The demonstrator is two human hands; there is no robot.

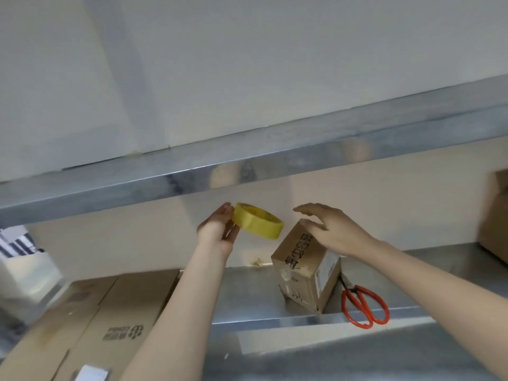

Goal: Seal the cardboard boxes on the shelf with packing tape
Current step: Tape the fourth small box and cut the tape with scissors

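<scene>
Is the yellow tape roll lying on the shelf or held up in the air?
Held up: the left hand grips the yellow tape roll, above the shelf.

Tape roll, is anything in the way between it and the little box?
Only the person's own right hand, spread open over the little box. The left hand holds the tape roll just up and left of it; nothing else is between.

Bare strip of grey steel lower shelf (247, 292) open between flat brown cardboard cartons (110, 312) at left and small standing brown cardboard box (302, 270). Red-handled scissors (356, 292) flat just right of that box, then bare steel up to another brown carton (494, 215) at far right. Headroom capped by steel upper shelf (192, 177).
</scene>
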